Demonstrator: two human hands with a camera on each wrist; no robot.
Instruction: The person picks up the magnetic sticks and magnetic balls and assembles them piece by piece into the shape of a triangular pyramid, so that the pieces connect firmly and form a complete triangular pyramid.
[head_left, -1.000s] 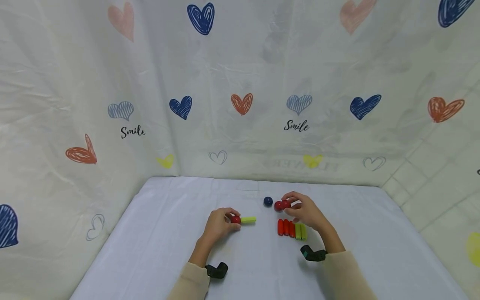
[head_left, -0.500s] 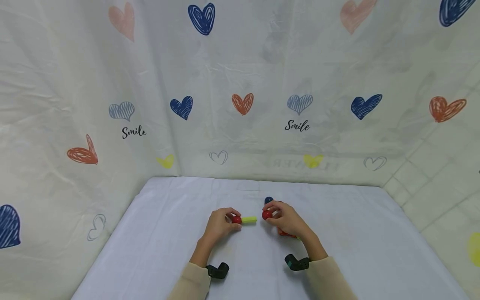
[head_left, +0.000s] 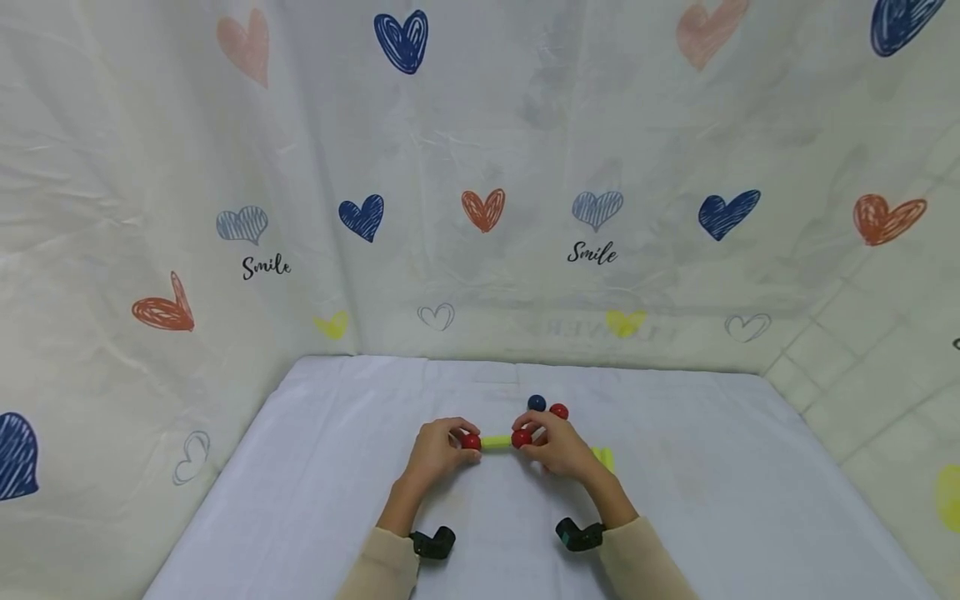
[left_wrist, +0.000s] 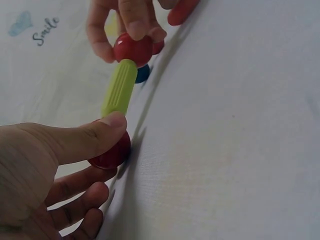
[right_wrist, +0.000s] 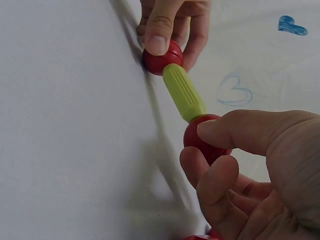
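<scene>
A ridged yellow-green rod (head_left: 496,442) spans two glossy red balls, one at each end. My left hand (head_left: 438,448) pinches the left red ball (right_wrist: 159,61) between thumb and fingers. At the other end, my right hand (head_left: 561,452) grips the right red ball (left_wrist: 133,50), which meets the rod's tip. In the right wrist view, the thumb lies on top of that ball and curled fingers sit below it. Both wrist views show the joined piece close over the white cloth.
Beyond the right hand sit a dark blue ball (head_left: 536,402) and another red ball (head_left: 558,411). Yellow-green rods (head_left: 604,459) lie to its right; a red rod (left_wrist: 183,11) shows in the left wrist view, others hidden by the hand. A heart-printed sheet (head_left: 480,275) hangs behind the table.
My right hand has picked one red ball from the pair at the back and brought it left and nearer, against the rod's free end. My left hand has stayed in place.
</scene>
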